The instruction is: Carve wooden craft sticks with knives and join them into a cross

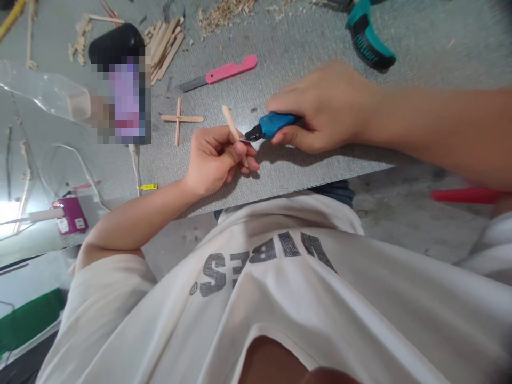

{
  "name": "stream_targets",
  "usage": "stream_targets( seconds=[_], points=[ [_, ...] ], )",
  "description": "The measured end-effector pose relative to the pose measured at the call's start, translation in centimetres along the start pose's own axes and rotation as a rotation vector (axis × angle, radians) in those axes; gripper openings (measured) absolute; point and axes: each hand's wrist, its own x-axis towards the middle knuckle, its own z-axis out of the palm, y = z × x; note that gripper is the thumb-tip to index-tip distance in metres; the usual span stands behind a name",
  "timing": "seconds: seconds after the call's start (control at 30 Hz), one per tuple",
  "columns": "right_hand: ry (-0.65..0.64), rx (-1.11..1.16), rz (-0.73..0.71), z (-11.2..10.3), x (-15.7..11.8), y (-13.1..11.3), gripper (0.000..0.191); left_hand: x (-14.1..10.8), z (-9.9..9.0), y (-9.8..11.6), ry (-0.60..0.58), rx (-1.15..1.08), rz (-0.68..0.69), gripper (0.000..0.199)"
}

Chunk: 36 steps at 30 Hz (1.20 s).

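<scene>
My left hand [218,160] pinches a wooden craft stick [231,122], which slants upward out of the fingers. In my right hand [316,109] is a blue and black utility knife [276,124], with the fist wrapped round its handle. The knife's blade touches the stick just above my left thumb; how deep it sits I cannot tell. Left of the hands, two craft sticks lie crossed [178,118] on the grey table [280,176]. Above them rests a pink folding knife [232,70] with its blade out.
A pile of craft sticks [166,45] and wood shavings [224,13] lie at the back. A black case [117,44], a clear bottle [44,90] and a cable [136,162] are at left. A teal and black tool handle [370,40] lies at back right.
</scene>
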Motion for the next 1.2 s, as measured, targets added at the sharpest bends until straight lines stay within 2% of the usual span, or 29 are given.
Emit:
stream_targets(
  seconds=[0.23, 0.4, 0.57, 0.63, 0.7, 0.77, 0.83, 0.9, 1.0, 1.1, 1.2],
  points=[
    [0.048, 0.081, 0.110, 0.1, -0.2, -1.2, 0.060, 0.2, -0.3, -0.2, 0.052, 0.008, 0.018, 0.061],
    [0.122, 0.033, 0.163, 0.4, 0.0, -1.2, 0.074, 0.3, -0.5, -0.5, 0.108, -0.032, -0.015, 0.054],
    [0.241, 0.070, 0.204, -0.1, 0.4, -1.6, 0.098, 0.2, -0.4, -0.4, 0.068, -0.086, -0.009, 0.053],
    [0.288, 0.104, 0.238, -0.6, 0.4, -1.8, 0.102, 0.2, -0.4, -0.5, 0.053, -0.086, -0.012, 0.055],
    [0.270, 0.099, 0.240, -1.1, 0.4, -1.7, 0.106, 0.2, -0.4, -0.7, 0.051, -0.089, 0.002, 0.056],
    [0.190, 0.063, 0.186, -1.3, 0.3, -1.2, 0.110, 0.3, -0.4, -0.8, 0.050, -0.094, 0.017, 0.057],
    [0.112, 0.051, 0.118, -1.2, 0.2, -0.7, 0.106, 0.3, -0.5, -0.9, 0.059, -0.087, 0.013, 0.057],
    [0.061, 0.063, 0.080, -0.9, 0.1, -0.4, 0.090, 0.4, -0.5, -0.9, 0.080, -0.068, -0.013, 0.054],
    [0.002, 0.096, 0.110, -0.8, 0.2, -0.3, 0.073, 0.4, -0.5, -0.9, 0.092, -0.060, -0.033, 0.053],
    [-0.025, 0.113, 0.138, -0.9, 0.3, -0.5, 0.070, 0.4, -0.4, -0.7, 0.069, -0.082, -0.021, 0.061],
    [0.001, 0.102, 0.110, -0.9, 0.2, -0.5, 0.071, 0.4, -0.4, -0.6, 0.039, -0.109, 0.021, 0.058]
  ],
)
